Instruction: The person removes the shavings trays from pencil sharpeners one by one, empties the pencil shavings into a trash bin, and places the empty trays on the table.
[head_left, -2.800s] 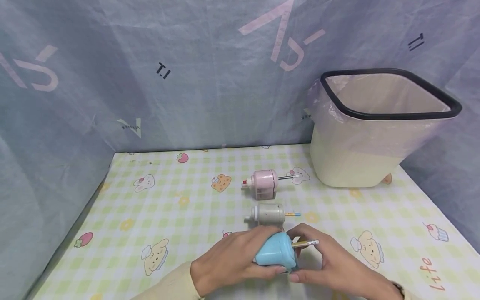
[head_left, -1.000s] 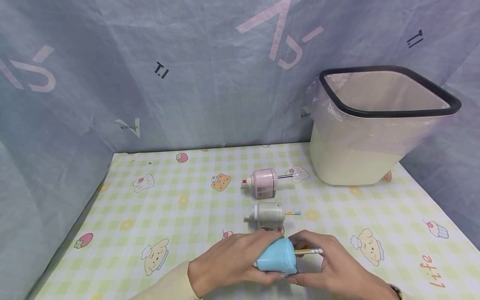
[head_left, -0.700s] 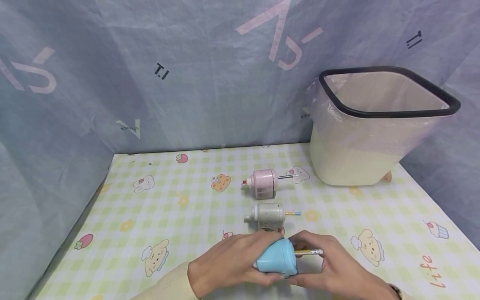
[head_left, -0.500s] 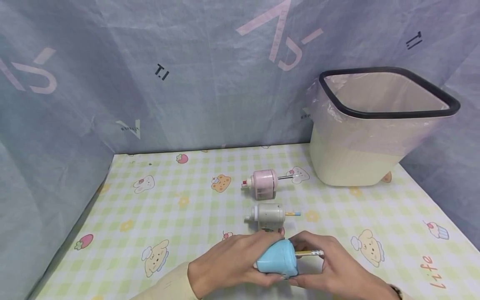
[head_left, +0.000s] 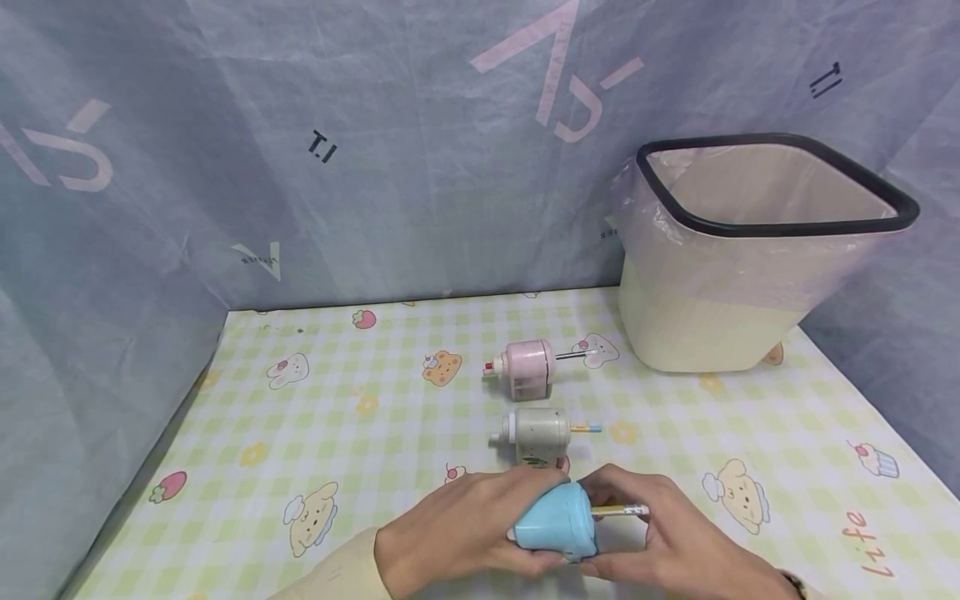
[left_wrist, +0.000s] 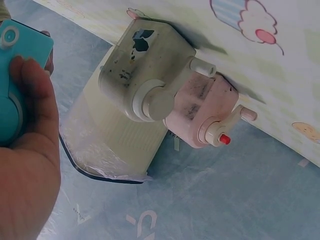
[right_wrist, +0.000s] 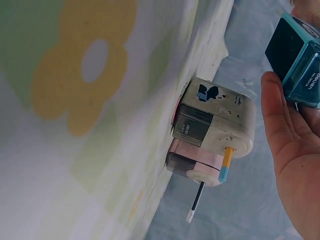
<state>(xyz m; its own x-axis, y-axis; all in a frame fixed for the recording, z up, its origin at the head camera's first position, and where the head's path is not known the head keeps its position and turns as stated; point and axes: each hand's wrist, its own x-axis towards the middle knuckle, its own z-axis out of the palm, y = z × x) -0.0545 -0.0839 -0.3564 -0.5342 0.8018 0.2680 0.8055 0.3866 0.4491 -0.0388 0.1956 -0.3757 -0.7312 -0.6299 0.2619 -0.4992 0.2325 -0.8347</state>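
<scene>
In the head view, my left hand [head_left: 468, 529] grips a blue crank pencil sharpener [head_left: 557, 523] at the table's front. A yellow pencil [head_left: 618, 510] with a pale eraser end sticks out of its right side. My right hand [head_left: 667, 533] holds the sharpener's right end, with its thumb low and fingers on the far side. The left wrist view shows the turquoise sharpener [left_wrist: 30, 45] in the left palm. In the right wrist view, its dark clear shavings drawer [right_wrist: 285, 50] faces out above the right fingers. The fingertips on the far side are partly hidden.
Behind the hands stands a grey-green sharpener [head_left: 542, 427] with a yellow-and-blue pencil in it. Farther back is a pink sharpener [head_left: 528, 367] holding a dark pencil. A lined bin [head_left: 705, 317] with a black rim stands at the back right, against a grey-blue cloth backdrop [head_left: 420, 150].
Since the oldest frame, the blue sharpener has shifted slightly right and down, with both hands staying on it. In the last second almost nothing has moved.
</scene>
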